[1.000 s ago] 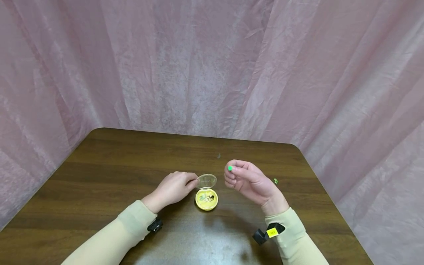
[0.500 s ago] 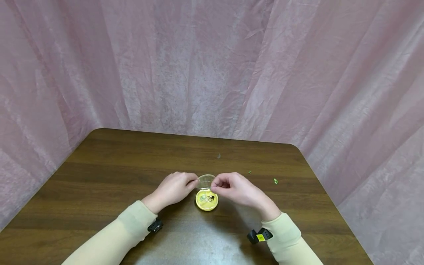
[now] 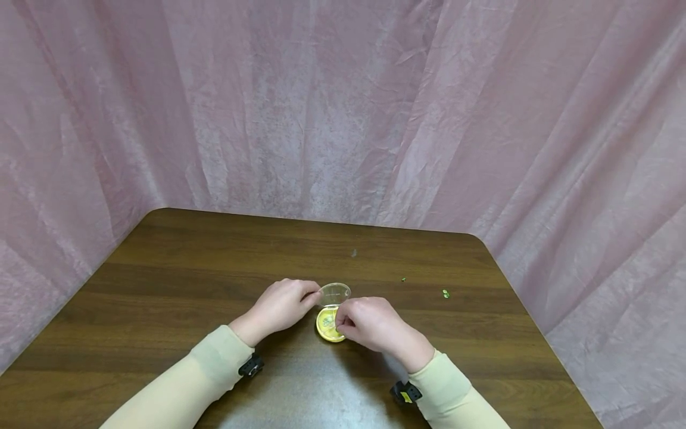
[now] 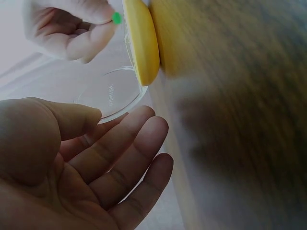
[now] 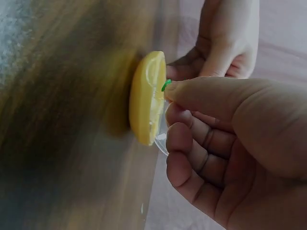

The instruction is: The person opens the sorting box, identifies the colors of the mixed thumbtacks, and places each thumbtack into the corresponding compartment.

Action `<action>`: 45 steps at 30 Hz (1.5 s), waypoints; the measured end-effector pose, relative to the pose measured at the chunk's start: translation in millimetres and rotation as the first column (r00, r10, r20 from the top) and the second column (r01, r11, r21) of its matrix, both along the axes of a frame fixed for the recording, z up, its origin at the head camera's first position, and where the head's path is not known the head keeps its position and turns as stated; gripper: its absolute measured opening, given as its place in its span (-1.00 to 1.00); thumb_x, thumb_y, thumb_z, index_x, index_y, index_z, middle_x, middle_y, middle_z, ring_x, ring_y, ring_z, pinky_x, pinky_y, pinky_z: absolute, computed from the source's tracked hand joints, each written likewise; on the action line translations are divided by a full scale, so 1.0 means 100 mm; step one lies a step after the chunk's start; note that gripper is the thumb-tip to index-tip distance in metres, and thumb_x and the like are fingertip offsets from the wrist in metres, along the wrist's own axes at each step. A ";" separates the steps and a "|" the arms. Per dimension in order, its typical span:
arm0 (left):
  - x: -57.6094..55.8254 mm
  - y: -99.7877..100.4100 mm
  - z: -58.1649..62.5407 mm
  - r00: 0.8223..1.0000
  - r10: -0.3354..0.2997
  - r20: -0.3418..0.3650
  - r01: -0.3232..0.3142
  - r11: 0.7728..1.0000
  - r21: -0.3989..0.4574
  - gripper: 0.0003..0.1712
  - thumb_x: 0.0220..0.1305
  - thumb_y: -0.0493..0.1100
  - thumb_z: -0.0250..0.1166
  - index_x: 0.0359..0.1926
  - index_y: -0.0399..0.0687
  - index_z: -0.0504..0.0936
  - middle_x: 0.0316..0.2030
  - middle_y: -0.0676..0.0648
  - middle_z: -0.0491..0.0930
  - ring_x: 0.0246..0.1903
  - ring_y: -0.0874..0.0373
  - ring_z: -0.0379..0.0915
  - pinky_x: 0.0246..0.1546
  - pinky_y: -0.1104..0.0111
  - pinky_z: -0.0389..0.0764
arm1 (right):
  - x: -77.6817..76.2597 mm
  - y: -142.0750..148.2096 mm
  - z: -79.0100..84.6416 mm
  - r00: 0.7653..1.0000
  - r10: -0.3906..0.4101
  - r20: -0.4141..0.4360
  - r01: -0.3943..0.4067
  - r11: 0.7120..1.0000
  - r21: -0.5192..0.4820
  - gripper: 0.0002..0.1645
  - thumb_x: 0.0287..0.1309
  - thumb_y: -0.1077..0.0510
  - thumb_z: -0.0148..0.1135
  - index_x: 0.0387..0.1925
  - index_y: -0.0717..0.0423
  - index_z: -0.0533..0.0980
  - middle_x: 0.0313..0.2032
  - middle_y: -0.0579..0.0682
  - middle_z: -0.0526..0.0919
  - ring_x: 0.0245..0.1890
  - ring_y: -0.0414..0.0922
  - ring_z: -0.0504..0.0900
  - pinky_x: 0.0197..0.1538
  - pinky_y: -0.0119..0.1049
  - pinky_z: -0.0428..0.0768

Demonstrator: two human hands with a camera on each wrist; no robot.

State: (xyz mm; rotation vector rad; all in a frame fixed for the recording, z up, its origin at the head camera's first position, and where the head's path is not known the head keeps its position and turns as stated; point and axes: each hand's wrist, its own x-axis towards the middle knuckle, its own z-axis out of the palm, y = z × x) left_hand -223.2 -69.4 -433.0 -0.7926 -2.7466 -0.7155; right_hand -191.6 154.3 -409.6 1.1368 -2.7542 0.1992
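Now the right hand [image 3: 375, 326] pinches the green bead [image 5: 166, 85] at its fingertips [image 5: 177, 114], just above the case [image 4: 144, 48]; left hand [image 3: 280, 304] pinches the lid [image 3: 336, 294].

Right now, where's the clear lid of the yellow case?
In the head view, the clear lid stands open at the far side of the yellow case, its left edge held by the left hand.

Hands: two, left hand [image 3: 278, 305] and right hand [image 3: 375, 326], lower middle
Sleeves [image 3: 177, 378]: two, bottom left and bottom right
Black wrist devices [image 3: 250, 365]: two
Yellow case [image 3: 324, 322]: one, below centre
Clear lid [image 3: 334, 292]: one
Pinched green piece [image 4: 116, 18]: one
Loose green bits [image 3: 446, 294]: apparently three, right of centre
Case contents: too small to count
Table [image 3: 214, 262]: one
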 end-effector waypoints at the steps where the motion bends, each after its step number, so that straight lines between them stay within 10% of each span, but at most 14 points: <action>1: 0.00 0.00 0.00 1.000 0.001 0.000 -0.001 1.000 0.001 -0.83 0.41 -0.03 0.22 -0.21 0.13 0.74 -0.45 0.28 0.56 -0.54 0.31 0.37 -0.42 0.33 0.42 | 0.00 -0.01 -0.01 1.000 0.002 -0.009 -0.002 1.000 0.011 -0.81 -0.02 0.19 0.24 -0.55 -0.22 0.50 -0.58 -0.40 0.37 -0.58 -0.36 0.34 -0.49 -0.44 0.32; 17: 0.00 0.00 0.00 1.000 -0.002 -0.005 0.002 1.000 0.003 -0.82 0.41 -0.01 0.22 -0.22 0.13 0.74 -0.43 0.28 0.58 -0.50 0.34 0.42 -0.39 0.32 0.45 | -0.15 0.22 0.09 0.987 -0.059 0.147 0.074 0.992 -0.099 -0.94 0.13 0.07 0.33 -0.38 -0.22 0.66 -0.49 -0.43 0.51 -0.47 -0.37 0.46 -0.35 -0.38 0.43; 29: 0.01 0.00 -0.01 1.000 -0.010 0.003 0.010 1.000 -0.002 -0.82 0.42 -0.02 0.21 -0.24 0.14 0.73 -0.46 0.29 0.55 -0.53 0.32 0.38 -0.41 0.33 0.42 | -0.54 0.93 0.03 0.831 -0.513 0.216 0.541 0.835 -0.097 -0.93 0.16 0.00 0.31 -0.33 -0.19 0.68 -0.41 -0.29 0.61 -0.36 -0.25 0.54 -0.22 -0.17 0.49; 37: 0.01 0.00 -0.02 1.000 -0.013 0.012 0.013 1.000 0.000 -0.81 0.43 -0.01 0.20 -0.21 0.14 0.74 -0.44 0.29 0.56 -0.52 0.33 0.39 -0.40 0.35 0.41 | -0.68 1.13 -0.04 0.747 -0.637 0.190 0.652 0.758 -0.024 -0.93 0.16 0.01 0.34 -0.33 -0.16 0.70 -0.33 -0.22 0.68 -0.32 -0.16 0.60 -0.24 -0.07 0.52; 45: 0.00 0.02 -0.04 1.000 -0.017 -0.006 0.017 1.000 0.003 -0.82 0.42 -0.01 0.21 -0.25 0.17 0.73 -0.48 0.31 0.52 -0.52 0.33 0.39 -0.40 0.33 0.42 | -0.81 1.22 -0.13 0.722 -0.671 0.169 0.677 0.735 0.030 -0.93 0.18 0.03 0.32 -0.39 -0.20 0.69 -0.33 -0.22 0.68 -0.37 -0.16 0.56 -0.30 -0.10 0.51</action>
